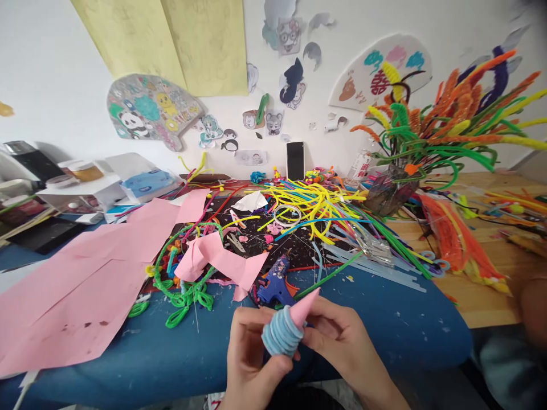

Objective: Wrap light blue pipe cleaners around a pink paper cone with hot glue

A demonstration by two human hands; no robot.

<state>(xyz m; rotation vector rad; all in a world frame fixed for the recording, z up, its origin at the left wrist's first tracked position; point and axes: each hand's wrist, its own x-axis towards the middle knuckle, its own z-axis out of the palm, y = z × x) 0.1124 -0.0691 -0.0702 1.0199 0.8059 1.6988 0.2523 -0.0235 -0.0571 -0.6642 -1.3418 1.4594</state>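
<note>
Over the blue-covered desk [401, 319], the left hand [248, 353] grips a light-blue coil [282, 333] around a pink cone [305, 306]; the right hand [346, 336] seems to pinch its side. The lower part is wound, the tip bare.

Soft, bright, even light bathes the pale wall [43, 68] beyond the grip, and here the pink cone [304, 308] reads clearly, shadow gathering inside the left hand [250, 359]. Glints dance on the clear packet [378, 250] beyond and right; far right, a person's arm [533, 290] sinks into dim blur, while wide-lens distortion stretches the pink paper [85, 279] far left.
</note>
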